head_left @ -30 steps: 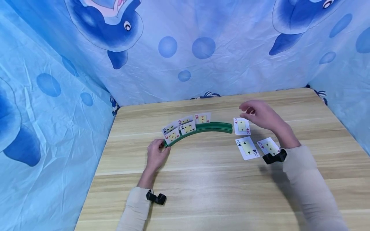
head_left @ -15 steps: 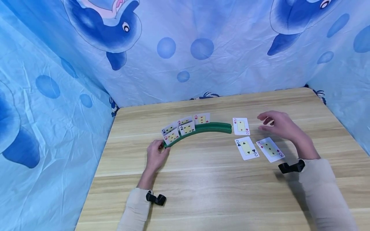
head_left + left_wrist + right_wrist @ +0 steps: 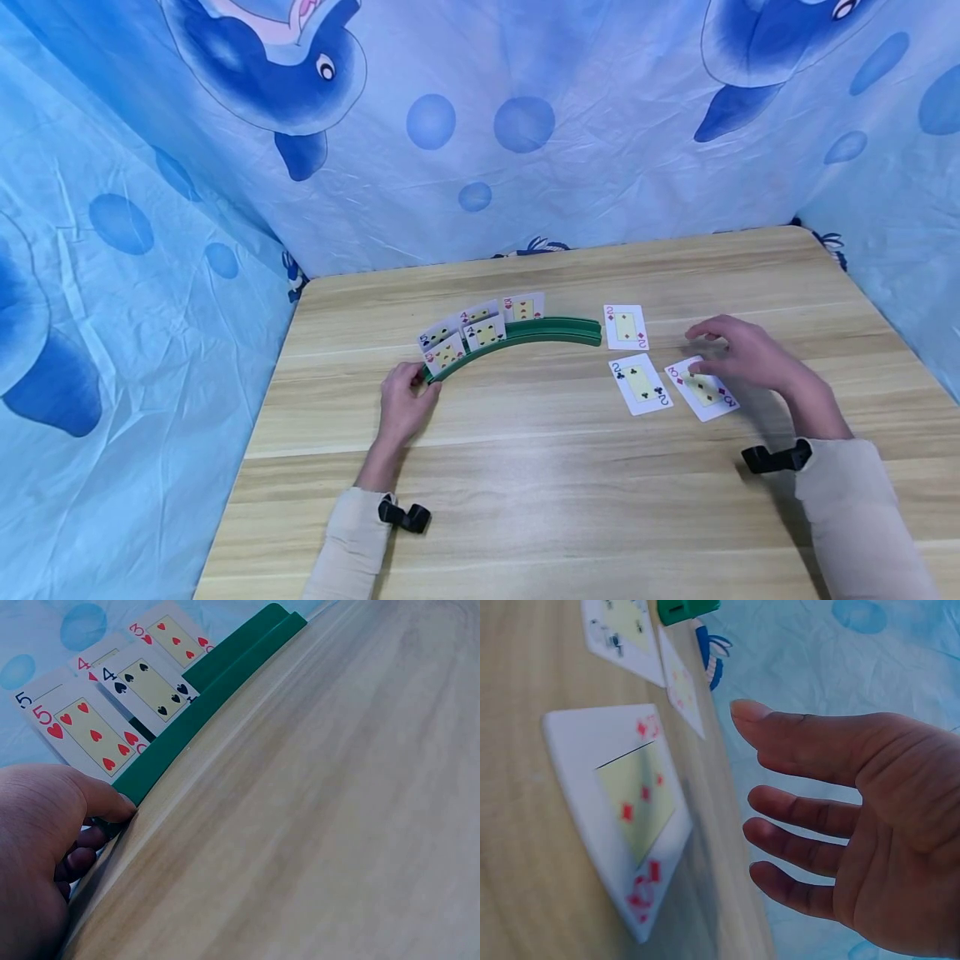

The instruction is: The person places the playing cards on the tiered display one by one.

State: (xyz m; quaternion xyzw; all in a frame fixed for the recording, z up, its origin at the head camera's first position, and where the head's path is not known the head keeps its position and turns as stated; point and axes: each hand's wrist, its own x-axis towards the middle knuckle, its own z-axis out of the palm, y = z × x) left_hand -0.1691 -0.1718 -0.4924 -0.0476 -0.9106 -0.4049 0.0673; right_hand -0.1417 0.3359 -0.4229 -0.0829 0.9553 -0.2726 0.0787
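A green curved card holder (image 3: 558, 331) stands on the table, its left end pinched between thumb and fingers of my left hand (image 3: 405, 407). Upright in its left part are a five of hearts (image 3: 94, 735), a four of spades (image 3: 146, 690), a three of hearts (image 3: 172, 637), and a red four (image 3: 478, 313) and black five (image 3: 437, 335) partly covered. My right hand (image 3: 750, 360) hovers with relaxed, parted fingers over the three of diamonds (image 3: 708, 402), holding nothing. In the right wrist view a gap shows between the fingers and that card (image 3: 637, 802).
A two of diamonds (image 3: 626, 327) lies face up by the holder's right end. Below it lies a two of clubs (image 3: 640, 385). All rest on a wooden table (image 3: 525, 483), with a blue dolphin-print curtain (image 3: 480, 150) behind and at the sides.
My right hand has drawn back rightward from above the two of diamonds, then come down toward the three of diamonds. The left hand and the card holder stay put.
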